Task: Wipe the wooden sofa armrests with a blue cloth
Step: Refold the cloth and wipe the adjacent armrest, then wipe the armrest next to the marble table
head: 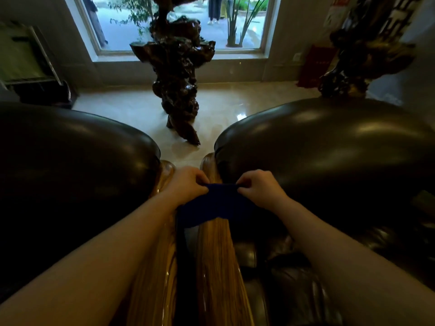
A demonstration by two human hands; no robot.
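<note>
Two glossy striped wooden armrests run side by side away from me: the right armrest and the left armrest, with a dark gap between them. A dark blue cloth hangs stretched over the right armrest. My left hand pinches the cloth's upper left corner. My right hand pinches its upper right corner. The cloth's lower edge drapes onto the wood and hides that stretch of the armrest.
Dark leather sofa backs bulge on the left and right. Beyond them lies a shiny tiled floor with a tall dark root sculpture before a window. Another carved piece stands at the right.
</note>
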